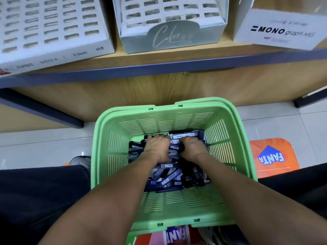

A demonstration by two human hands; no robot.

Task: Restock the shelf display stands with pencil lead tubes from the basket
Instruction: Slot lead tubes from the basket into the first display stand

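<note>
— So where do we have our hands?

— Both are down in the green slatted plastic basket (106,147), on the heap of small dark pencil lead tubes (166,175). Our left hand (156,147) lies knuckles up with its fingers curled down into the tubes; whether it has hold of any we cannot tell. Our right hand (192,147), just beside it, is curled round a dark tube (182,146) at its thumb side.

— And the rest of the tubes?

— Under both palms and back toward our wrists, piled loosely, some marked HB.

— The stands?

— Well beyond our fingertips, up on the wooden shelf (177,55): a white slotted cardboard stand (53,29) ahead of the left hand, a pale blue-grey slotted stand (169,20) ahead of both, and a white MONO graph box (281,29) ahead of the right.
</note>
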